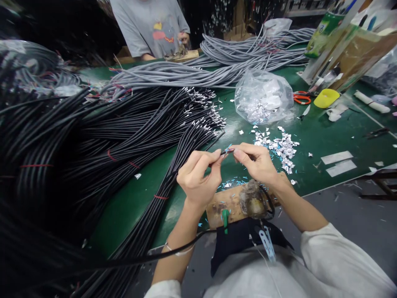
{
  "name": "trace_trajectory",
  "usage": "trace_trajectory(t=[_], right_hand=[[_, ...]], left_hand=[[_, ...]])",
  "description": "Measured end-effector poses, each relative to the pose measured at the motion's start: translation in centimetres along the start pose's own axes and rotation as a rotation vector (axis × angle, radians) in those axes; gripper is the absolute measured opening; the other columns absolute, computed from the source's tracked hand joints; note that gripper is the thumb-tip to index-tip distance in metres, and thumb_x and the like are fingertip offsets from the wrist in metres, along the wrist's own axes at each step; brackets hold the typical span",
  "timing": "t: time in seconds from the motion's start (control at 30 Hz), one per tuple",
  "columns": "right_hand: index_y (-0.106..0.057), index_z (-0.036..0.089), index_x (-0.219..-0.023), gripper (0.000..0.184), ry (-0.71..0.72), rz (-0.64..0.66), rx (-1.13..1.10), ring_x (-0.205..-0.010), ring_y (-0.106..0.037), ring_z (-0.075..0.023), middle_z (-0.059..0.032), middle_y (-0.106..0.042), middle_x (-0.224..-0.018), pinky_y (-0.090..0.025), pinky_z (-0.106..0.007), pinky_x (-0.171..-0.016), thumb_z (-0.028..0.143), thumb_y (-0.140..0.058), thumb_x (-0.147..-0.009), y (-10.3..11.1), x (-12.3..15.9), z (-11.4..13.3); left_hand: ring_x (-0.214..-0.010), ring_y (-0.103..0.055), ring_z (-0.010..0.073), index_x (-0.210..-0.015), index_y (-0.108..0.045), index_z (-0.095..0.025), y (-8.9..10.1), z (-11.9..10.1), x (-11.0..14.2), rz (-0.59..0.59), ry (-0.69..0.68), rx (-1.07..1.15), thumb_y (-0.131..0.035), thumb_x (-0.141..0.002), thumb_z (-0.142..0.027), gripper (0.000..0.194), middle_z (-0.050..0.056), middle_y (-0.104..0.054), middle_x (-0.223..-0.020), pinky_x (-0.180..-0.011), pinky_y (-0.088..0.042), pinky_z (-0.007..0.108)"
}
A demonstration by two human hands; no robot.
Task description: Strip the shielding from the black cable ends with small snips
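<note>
The stripped end of a thin cable (228, 151) is stretched between my two hands, with fine light-blue wire showing at it. My left hand (200, 174) pinches the dark jacket between thumb and fingers. Close beside it, my right hand (256, 161) is closed on the other side of the cable end; the exact strands in its fingertips are too small to make out. Below the hands lies a wooden board (217, 211) carrying a worn, grimy metal device (254, 198) and a green clip (225, 219). Small blue wire bits are scattered around the board.
Bundles of black cables (149, 120) with silvery ends fill the left; grey cables (173, 74) lie behind. A plastic bag (263, 97), foil scraps (282, 147), orange-handled scissors (302, 97) and a yellow lid-like piece (326, 98) are right. Another person (151, 29) sits opposite.
</note>
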State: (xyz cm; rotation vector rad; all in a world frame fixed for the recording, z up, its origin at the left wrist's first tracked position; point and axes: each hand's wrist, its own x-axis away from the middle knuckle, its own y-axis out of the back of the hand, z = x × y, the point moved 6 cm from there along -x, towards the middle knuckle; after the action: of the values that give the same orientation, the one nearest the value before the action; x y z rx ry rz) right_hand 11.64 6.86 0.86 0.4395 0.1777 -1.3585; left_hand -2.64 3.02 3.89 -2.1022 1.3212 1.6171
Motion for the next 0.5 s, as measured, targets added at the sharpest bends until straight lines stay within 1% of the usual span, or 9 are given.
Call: trace_trajectory(t=[0.17,0.33,0.5], right_hand=[[-0.073,0.018,-0.091,0.024,-0.011,-0.018,0.025,-0.056,-0.046,-0.0082,0.0002,-0.058,-0.064,-0.036,-0.024,-0.05,0.033,-0.055,-0.086,0.1,0.0,0.01],[-0.073,0.017,-0.091,0.023,-0.026,-0.033,0.021,-0.057,-0.047,-0.0086,-0.0006,-0.06,-0.066,-0.037,-0.024,-0.051,0.031,-0.056,-0.085,0.16,0.05,-0.06],[-0.074,0.018,-0.089,0.023,-0.029,-0.067,-0.001,-0.058,-0.05,-0.0092,-0.0014,-0.064,-0.069,-0.041,-0.025,-0.055,0.031,-0.055,-0.086,0.12,0.12,-0.17]], left_hand=[[-0.058,-0.057,0.008,-0.077,-0.063,-0.017,-0.12,-0.25,0.07,-0.02,-0.038,-0.043,-0.068,-0.072,-0.006,0.013,-0.002,-0.063,-0.068,-0.05,-0.045,0.02],[-0.061,-0.058,0.0081,-0.077,-0.063,-0.017,-0.28,-0.55,0.19,-0.036,-0.073,-0.082,-0.068,-0.072,-0.005,0.014,-0.002,-0.063,-0.067,-0.055,-0.046,0.02],[-0.062,-0.059,0.0099,-0.083,-0.065,-0.017,-0.23,-0.4,0.24,-0.043,-0.013,-0.129,-0.07,-0.072,-0.011,0.013,0.001,-0.067,-0.074,-0.055,-0.047,0.021]])
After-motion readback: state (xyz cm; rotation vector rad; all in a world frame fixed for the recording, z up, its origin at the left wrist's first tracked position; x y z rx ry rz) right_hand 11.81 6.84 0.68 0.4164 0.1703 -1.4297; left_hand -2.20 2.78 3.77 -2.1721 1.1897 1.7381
